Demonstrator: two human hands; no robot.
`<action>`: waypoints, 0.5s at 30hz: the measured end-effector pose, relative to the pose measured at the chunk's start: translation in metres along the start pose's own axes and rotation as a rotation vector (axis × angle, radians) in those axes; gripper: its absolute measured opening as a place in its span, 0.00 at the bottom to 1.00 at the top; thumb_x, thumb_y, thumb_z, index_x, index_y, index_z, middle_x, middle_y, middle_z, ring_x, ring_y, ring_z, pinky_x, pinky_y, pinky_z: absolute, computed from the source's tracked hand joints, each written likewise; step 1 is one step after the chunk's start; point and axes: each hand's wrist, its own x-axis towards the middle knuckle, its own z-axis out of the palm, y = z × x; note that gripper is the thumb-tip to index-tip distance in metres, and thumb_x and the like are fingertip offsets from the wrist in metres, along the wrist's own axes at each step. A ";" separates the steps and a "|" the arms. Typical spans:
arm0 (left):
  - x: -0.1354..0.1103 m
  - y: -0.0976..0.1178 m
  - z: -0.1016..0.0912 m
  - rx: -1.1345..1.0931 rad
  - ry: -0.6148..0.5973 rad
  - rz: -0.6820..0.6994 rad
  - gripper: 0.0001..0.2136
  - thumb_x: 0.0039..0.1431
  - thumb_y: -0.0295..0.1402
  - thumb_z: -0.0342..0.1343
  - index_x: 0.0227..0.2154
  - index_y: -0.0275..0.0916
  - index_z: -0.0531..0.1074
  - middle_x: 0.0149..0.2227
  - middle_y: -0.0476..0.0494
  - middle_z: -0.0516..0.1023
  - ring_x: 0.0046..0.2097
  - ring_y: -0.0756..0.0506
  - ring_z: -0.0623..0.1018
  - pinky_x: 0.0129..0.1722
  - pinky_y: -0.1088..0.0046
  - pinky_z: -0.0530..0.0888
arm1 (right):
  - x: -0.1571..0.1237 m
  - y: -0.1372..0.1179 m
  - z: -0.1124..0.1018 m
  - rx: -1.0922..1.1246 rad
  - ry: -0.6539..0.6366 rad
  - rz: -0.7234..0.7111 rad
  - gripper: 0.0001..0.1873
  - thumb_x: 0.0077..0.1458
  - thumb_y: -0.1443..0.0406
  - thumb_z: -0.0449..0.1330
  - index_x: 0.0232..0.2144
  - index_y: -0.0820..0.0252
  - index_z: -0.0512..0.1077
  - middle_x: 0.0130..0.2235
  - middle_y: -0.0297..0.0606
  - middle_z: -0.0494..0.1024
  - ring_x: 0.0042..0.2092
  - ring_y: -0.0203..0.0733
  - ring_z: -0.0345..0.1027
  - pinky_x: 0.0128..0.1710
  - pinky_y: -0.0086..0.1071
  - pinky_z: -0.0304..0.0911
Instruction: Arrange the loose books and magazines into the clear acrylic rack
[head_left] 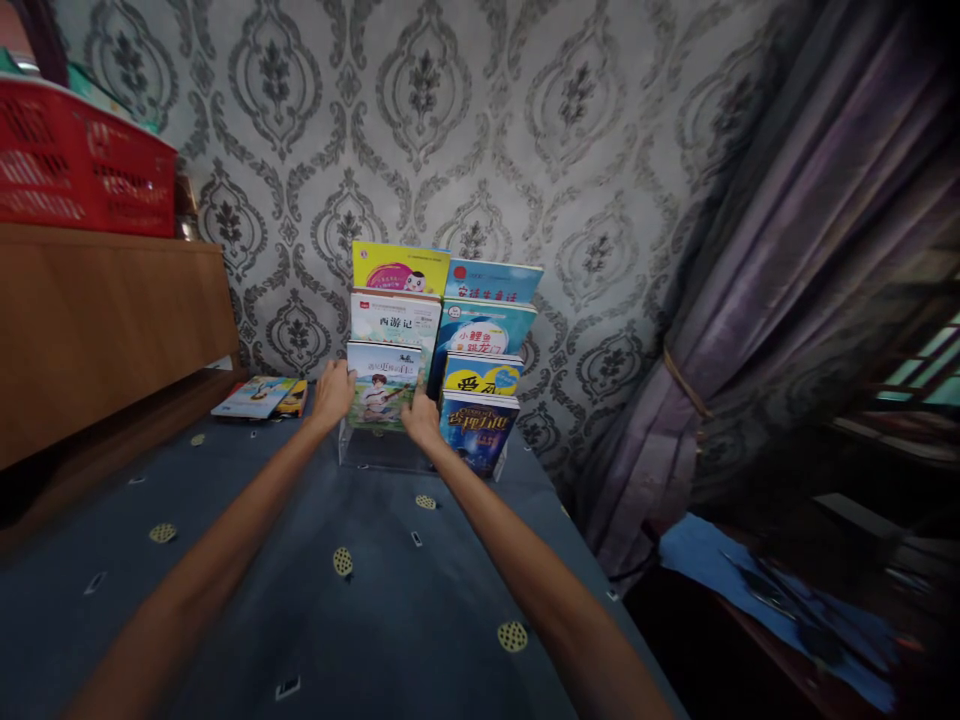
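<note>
My left hand (333, 391) and my right hand (422, 416) grip a light-covered children's book (384, 388) by its two side edges. It stands upright at the front left of a clear acrylic stand (386, 452), with the stand's lowest left tier showing below it. Behind it rise a pale book with Chinese lettering (396, 320) and a yellow book (401, 265). To the right, a dark blue book (480, 432), a yellow-and-blue book (481, 374), a teal book (489, 330) and a blue book (495, 280) fill the other column.
Several flat books (259, 397) lie at the left on the dark blue patterned cloth (247, 620). A wooden cabinet (112, 320) carries a red basket (90, 160). Patterned wallpaper (585, 200) stands behind; a purple curtain (720, 290) hangs right.
</note>
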 end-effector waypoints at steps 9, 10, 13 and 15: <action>-0.001 -0.006 -0.001 -0.056 -0.023 0.024 0.06 0.65 0.32 0.46 0.37 0.40 0.67 0.43 0.33 0.74 0.51 0.35 0.74 0.51 0.60 0.71 | -0.003 0.010 0.003 0.059 0.005 -0.083 0.24 0.63 0.70 0.52 0.61 0.65 0.64 0.53 0.48 0.80 0.52 0.47 0.75 0.50 0.29 0.65; -0.001 -0.007 -0.001 -0.046 -0.022 0.028 0.06 0.66 0.32 0.46 0.37 0.40 0.67 0.43 0.33 0.74 0.51 0.36 0.74 0.51 0.60 0.71 | -0.004 0.011 0.004 0.066 0.006 -0.089 0.25 0.63 0.70 0.52 0.61 0.65 0.63 0.53 0.48 0.80 0.52 0.46 0.75 0.51 0.29 0.65; -0.004 -0.005 -0.001 0.005 -0.009 0.034 0.07 0.66 0.32 0.45 0.37 0.39 0.67 0.42 0.34 0.74 0.50 0.37 0.75 0.51 0.61 0.71 | -0.004 0.013 0.009 0.114 0.017 -0.094 0.26 0.62 0.70 0.52 0.62 0.64 0.63 0.52 0.47 0.80 0.52 0.46 0.75 0.51 0.30 0.65; -0.005 -0.003 -0.002 0.034 -0.004 0.029 0.07 0.66 0.32 0.45 0.37 0.39 0.68 0.43 0.35 0.74 0.50 0.38 0.74 0.52 0.62 0.71 | -0.004 0.013 0.011 0.146 0.028 -0.092 0.26 0.61 0.70 0.53 0.61 0.64 0.64 0.52 0.47 0.79 0.52 0.47 0.75 0.51 0.31 0.65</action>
